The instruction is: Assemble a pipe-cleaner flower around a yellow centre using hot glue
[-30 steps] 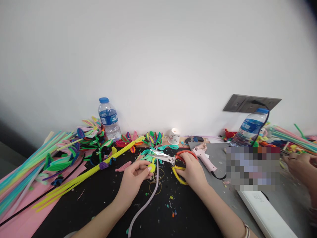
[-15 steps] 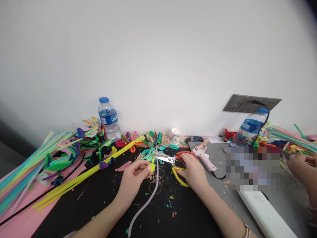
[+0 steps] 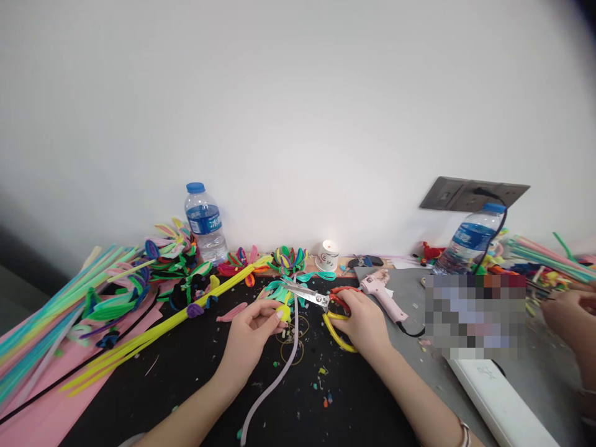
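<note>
A small yellow fuzzy piece [image 3: 284, 312], apparently coiled pipe cleaner, is pinched between the thumb and fingers of my left hand [image 3: 251, 332]. My right hand [image 3: 365, 320] grips scissors [image 3: 311, 295] with one red and one yellow handle. Their blades point left and away, just above the yellow piece and apart from my left fingers. Under the blades lie green and teal pipe cleaner loops [image 3: 274, 289]. A long pale lilac pipe cleaner [image 3: 274, 383] curves across the black mat between my hands.
Pipe cleaner bundles [image 3: 60, 304] fill the left side. A water bottle [image 3: 203, 223], a paper cup [image 3: 327, 256] and a pink glue gun [image 3: 384, 295] stand or lie behind. At right are a second bottle [image 3: 470, 239], a white bar-shaped case [image 3: 498, 397] and another person's hand [image 3: 570, 316].
The scissors have tilted slightly, their tips now pointing farther away from me, and the blades look closer together. My left hand has barely moved. The other person's hand at right has shifted a little.
</note>
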### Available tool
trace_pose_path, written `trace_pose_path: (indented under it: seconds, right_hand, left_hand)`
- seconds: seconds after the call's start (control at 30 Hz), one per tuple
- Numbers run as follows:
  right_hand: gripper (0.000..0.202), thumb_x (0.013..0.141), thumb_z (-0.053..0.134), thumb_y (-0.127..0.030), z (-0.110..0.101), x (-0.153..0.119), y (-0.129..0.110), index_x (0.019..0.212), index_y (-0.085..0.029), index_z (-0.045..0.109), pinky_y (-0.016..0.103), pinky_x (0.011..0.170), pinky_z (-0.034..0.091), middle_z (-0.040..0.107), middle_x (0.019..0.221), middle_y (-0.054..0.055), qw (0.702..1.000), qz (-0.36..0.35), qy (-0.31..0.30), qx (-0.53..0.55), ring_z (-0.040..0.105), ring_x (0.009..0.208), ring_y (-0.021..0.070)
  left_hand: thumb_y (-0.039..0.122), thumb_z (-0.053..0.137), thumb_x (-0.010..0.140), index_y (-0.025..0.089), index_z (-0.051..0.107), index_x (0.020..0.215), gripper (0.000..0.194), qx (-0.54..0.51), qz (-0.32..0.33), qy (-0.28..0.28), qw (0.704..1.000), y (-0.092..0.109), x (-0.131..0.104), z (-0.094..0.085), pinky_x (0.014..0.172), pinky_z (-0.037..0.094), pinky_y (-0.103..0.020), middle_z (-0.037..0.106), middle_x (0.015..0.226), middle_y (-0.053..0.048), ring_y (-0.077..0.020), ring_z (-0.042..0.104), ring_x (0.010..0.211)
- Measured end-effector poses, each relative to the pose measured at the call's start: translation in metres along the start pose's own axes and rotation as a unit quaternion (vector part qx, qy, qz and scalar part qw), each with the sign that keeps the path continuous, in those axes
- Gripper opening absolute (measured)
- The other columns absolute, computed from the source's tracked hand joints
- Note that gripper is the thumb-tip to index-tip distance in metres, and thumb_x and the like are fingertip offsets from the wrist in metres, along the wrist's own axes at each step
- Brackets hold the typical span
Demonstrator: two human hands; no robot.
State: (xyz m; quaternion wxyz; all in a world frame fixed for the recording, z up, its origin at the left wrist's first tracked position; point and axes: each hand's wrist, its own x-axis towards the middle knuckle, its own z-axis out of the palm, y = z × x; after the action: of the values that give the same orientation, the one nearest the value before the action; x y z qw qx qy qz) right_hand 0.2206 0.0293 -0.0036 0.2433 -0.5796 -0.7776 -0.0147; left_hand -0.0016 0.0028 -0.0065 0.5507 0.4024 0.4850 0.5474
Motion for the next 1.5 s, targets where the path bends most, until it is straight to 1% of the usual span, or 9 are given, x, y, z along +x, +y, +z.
trace_pose_path:
  seconds: [0.23, 0.37, 0.57, 0.77, 0.87, 1.07, 1.3, 1.4, 1.5]
  right_hand:
    - [0.023, 0.067, 0.064, -0.021, -0.002, 0.001, 0.0, 0.088, -0.02, 0.057, 0.032, 0.07, 0.047, 0.066, 0.09, 0.006, 0.999, 0.03, 0.036, 0.004, 0.061, 0.084, 0.0241]
    - [0.024, 0.066, 0.062, -0.02, -0.005, 0.001, 0.001, 0.089, -0.02, 0.056, 0.032, 0.068, 0.047, 0.065, 0.085, 0.005, 0.999, 0.012, 0.038, 0.007, 0.06, 0.081, 0.024]
    - [0.023, 0.066, 0.064, -0.018, -0.007, 0.001, 0.001, 0.087, -0.021, 0.056, 0.031, 0.068, 0.047, 0.066, 0.088, 0.004, 0.998, -0.02, 0.06, 0.028, 0.061, 0.083, 0.0236]
    - [0.024, 0.066, 0.064, -0.018, -0.005, 0.0, 0.001, 0.087, -0.021, 0.055, 0.032, 0.07, 0.047, 0.066, 0.091, 0.005, 0.996, -0.031, 0.076, 0.026, 0.06, 0.085, 0.0234]
    - [0.027, 0.066, 0.065, -0.023, -0.003, -0.001, -0.002, 0.089, -0.02, 0.053, 0.033, 0.071, 0.048, 0.064, 0.092, 0.006, 0.997, -0.026, 0.064, 0.021, 0.06, 0.085, 0.0242]
    - [0.047, 0.063, 0.07, -0.036, -0.003, -0.001, -0.009, 0.099, -0.017, 0.048, 0.038, 0.079, 0.047, 0.059, 0.101, 0.012, 0.998, -0.035, 0.053, 0.021, 0.055, 0.094, 0.0288]
    - [0.039, 0.072, 0.064, -0.027, -0.001, -0.001, -0.002, 0.106, -0.017, 0.049, 0.037, 0.074, 0.047, 0.063, 0.099, 0.009, 0.997, -0.057, 0.051, -0.001, 0.059, 0.089, 0.0265]
    - [0.037, 0.072, 0.065, -0.026, -0.001, -0.002, 0.0, 0.104, -0.018, 0.05, 0.037, 0.073, 0.048, 0.064, 0.098, 0.009, 0.998, -0.037, 0.053, 0.008, 0.06, 0.088, 0.0261]
    - [0.037, 0.071, 0.066, -0.026, -0.001, -0.001, 0.0, 0.104, -0.018, 0.051, 0.037, 0.075, 0.047, 0.064, 0.099, 0.008, 0.998, -0.044, 0.043, 0.01, 0.06, 0.09, 0.0261]
  left_hand:
    - [0.026, 0.069, 0.068, 0.014, 0.064, 0.083, 0.02, 0.004, 0.01, 0.007, 1.0, 0.001, 0.0, 0.001, 0.067, 0.056, -0.028, 0.064, 0.066, 0.001, -0.0151, 0.065, 0.064]
    - [0.026, 0.07, 0.068, 0.014, 0.064, 0.084, 0.021, 0.004, 0.01, 0.017, 1.0, 0.001, 0.0, 0.001, 0.067, 0.056, -0.027, 0.064, 0.066, 0.002, -0.0142, 0.065, 0.063]
    - [0.026, 0.069, 0.07, 0.016, 0.063, 0.087, 0.021, -0.008, 0.039, 0.055, 0.998, 0.001, 0.0, -0.002, 0.068, 0.056, -0.024, 0.066, 0.072, 0.002, -0.0123, 0.065, 0.066]
    - [0.027, 0.069, 0.07, 0.015, 0.063, 0.085, 0.02, -0.008, 0.025, 0.021, 0.999, 0.0, 0.001, 0.0, 0.068, 0.056, -0.025, 0.064, 0.068, 0.003, -0.0125, 0.065, 0.064]
    - [0.027, 0.069, 0.07, 0.015, 0.063, 0.084, 0.019, -0.002, 0.022, 0.005, 1.0, 0.0, 0.0, 0.001, 0.068, 0.055, -0.026, 0.063, 0.068, 0.002, -0.0132, 0.065, 0.064]
    - [0.027, 0.068, 0.07, 0.015, 0.063, 0.083, 0.018, 0.013, 0.032, -0.003, 0.999, 0.0, -0.002, 0.001, 0.066, 0.055, -0.027, 0.064, 0.067, 0.001, -0.0143, 0.064, 0.064]
    - [0.027, 0.069, 0.067, 0.015, 0.064, 0.081, 0.018, 0.004, 0.031, 0.002, 1.0, 0.002, -0.002, 0.002, 0.067, 0.055, -0.03, 0.063, 0.067, 0.001, -0.016, 0.065, 0.062]
    - [0.027, 0.069, 0.066, 0.015, 0.065, 0.081, 0.019, 0.006, 0.029, 0.002, 1.0, 0.002, -0.002, 0.002, 0.067, 0.055, -0.03, 0.063, 0.066, 0.001, -0.0161, 0.065, 0.062]
    - [0.027, 0.069, 0.067, 0.015, 0.065, 0.08, 0.018, 0.012, 0.029, -0.002, 0.999, 0.002, -0.003, 0.002, 0.066, 0.055, -0.03, 0.063, 0.066, 0.001, -0.0159, 0.065, 0.061]
